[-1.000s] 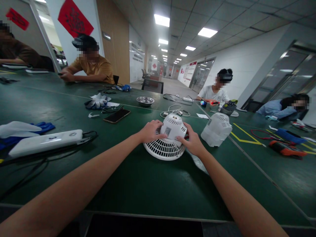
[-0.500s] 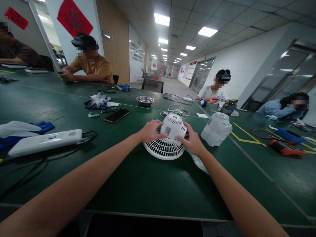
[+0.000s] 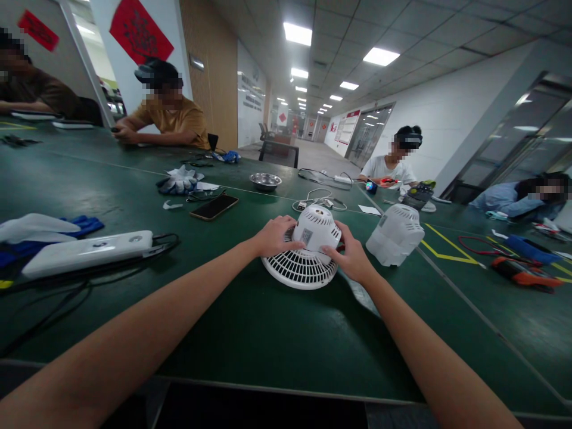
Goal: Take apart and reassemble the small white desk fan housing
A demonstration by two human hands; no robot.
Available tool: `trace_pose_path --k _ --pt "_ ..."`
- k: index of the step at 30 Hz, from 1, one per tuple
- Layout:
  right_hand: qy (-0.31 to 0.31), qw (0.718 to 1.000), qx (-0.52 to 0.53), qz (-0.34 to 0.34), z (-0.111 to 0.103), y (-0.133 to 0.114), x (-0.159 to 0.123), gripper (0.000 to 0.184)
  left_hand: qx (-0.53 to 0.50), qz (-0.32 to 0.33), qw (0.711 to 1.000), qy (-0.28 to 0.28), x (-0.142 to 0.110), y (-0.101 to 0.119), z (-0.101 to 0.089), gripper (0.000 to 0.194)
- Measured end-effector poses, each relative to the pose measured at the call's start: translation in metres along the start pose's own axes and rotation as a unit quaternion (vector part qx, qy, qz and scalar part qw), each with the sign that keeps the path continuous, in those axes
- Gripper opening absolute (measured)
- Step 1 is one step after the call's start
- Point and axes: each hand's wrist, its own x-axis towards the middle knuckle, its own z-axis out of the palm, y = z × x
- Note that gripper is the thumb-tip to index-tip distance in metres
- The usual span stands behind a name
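Observation:
A white fan head (image 3: 308, 262) lies grille-down on the green table, its rounded motor housing pointing up with a label on its side. My left hand (image 3: 279, 236) grips the housing from the left, thumb pressed across its near side. From the right, my right hand (image 3: 351, 253) holds the same housing, its thumb on the near side and its fingers curled behind, partly hidden. Just right of the right hand stands a separate white plastic fan base (image 3: 395, 236) with slots at its top.
Left lie a long white device (image 3: 92, 253) with black cables, work gloves (image 3: 49, 232) and a phone (image 3: 214, 207). Beyond the fan are a metal bowl (image 3: 265, 182) and a white cable (image 3: 322, 199). An orange multimeter (image 3: 525, 274) lies right. Several people sit around the table.
The view has shifted slightly, moving the surroundings a little to the right. Both hands keep their hold on the fan head, which stays in the same place on the table.

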Motion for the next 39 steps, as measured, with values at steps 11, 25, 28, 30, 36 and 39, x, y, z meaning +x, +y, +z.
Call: trace_pose_path --k 11,25,28,30,36,39 --pt "-0.001 1.0 0.0 -0.005 -0.0004 -0.0015 -0.0006 0.072 0.008 0.006 1.0 0.005 0.0006 -0.0018 0.0012 0.069" --pt "0.005 1.0 -0.003 -0.009 0.0008 -0.0003 -0.001 0.073 0.007 0.006 1.0 0.004 0.0005 -0.0008 0.0014 0.071" --pt "0.004 1.0 0.0 -0.009 0.0006 -0.0008 -0.0014 0.073 0.007 0.006 1.0 0.006 0.0004 -0.0011 0.0017 0.072" --pt "0.004 1.0 0.005 -0.007 0.0005 -0.0018 -0.0017 0.072 0.008 0.009 1.0 0.007 0.0003 -0.0014 0.002 0.072" --pt "0.003 1.0 0.012 0.0 -0.0002 -0.0029 -0.0023 0.075 0.008 0.009 1.0 0.005 -0.0001 -0.0021 0.0019 0.073" --pt "0.003 1.0 0.007 -0.004 -0.0004 -0.0015 -0.0021 0.074 0.008 0.012 1.0 0.002 0.0 -0.0023 0.0022 0.075"
